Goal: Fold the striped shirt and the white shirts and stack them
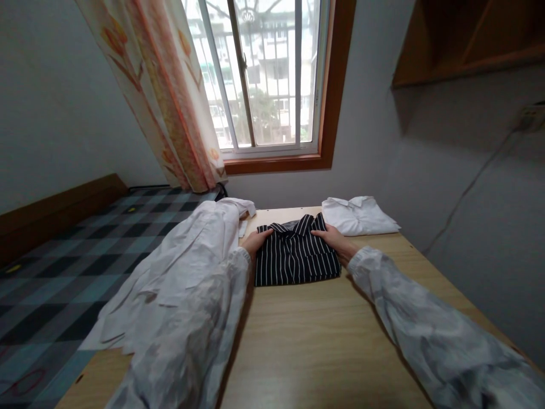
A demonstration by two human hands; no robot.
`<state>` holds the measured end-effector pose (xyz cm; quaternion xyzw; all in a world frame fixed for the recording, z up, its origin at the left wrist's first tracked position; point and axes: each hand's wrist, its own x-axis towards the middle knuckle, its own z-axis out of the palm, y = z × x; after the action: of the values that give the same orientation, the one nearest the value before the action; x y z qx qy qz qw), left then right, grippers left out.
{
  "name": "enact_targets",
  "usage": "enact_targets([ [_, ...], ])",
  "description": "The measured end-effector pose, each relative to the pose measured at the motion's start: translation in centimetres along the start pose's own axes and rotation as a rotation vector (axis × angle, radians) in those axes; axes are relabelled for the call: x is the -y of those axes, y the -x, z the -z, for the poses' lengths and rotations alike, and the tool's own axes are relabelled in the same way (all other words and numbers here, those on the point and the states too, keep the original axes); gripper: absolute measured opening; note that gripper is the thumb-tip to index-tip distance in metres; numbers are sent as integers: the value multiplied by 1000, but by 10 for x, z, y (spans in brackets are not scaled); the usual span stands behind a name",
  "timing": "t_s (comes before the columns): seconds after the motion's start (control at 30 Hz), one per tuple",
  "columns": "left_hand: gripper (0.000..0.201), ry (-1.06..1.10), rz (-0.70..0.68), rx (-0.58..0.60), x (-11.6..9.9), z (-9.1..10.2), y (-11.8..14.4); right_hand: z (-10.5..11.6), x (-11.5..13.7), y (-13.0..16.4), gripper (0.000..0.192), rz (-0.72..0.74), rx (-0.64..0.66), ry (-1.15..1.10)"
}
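Note:
A black shirt with white stripes [298, 258] lies folded into a neat rectangle on the wooden table [298, 341], its collar toward the window. My left hand [256, 241] grips its upper left corner, thumb on top and the other fingers hidden at the side or beneath. At the upper right corner, my right hand [337, 241] holds the shirt the same way. Behind my right hand rests a folded white shirt [360, 217]. To the left of my left arm, several white garments [183, 261] lie spread out over the table's left edge.
A bed with a checked cover [63, 272] adjoins the table on the left. A flowered curtain [157, 85] hangs beside the window [268, 79] at the back. On the right wall are a wooden shelf [468, 45] and a cable [468, 184].

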<state>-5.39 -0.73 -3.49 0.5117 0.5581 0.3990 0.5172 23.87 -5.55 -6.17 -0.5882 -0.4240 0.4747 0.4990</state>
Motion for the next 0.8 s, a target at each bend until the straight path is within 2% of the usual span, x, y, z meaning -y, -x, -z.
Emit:
enact_targets([
  [0.1,37,179,7,72,-9,-17,1,16,3,0,41,198,19,-38],
  [0.23,33,325,-160,118,-32,-56,-11,60,21,-12,50,363,-59,-8],
  [0.4,34,430,-268,171,-72,-128,-44,140,61,-44,44,360,-130,-26],
  [0.53,28,522,-288,188,-101,-193,-73,205,92,-78,45,398,-179,29],
  [0.6,28,532,-269,186,-110,-224,-84,233,100,-96,44,412,-217,67],
  [0.7,29,398,-131,149,-106,-263,-95,267,90,-117,39,263,-271,153],
  [0.8,31,251,-7,147,-81,-284,-98,285,54,-124,29,20,-262,298],
])
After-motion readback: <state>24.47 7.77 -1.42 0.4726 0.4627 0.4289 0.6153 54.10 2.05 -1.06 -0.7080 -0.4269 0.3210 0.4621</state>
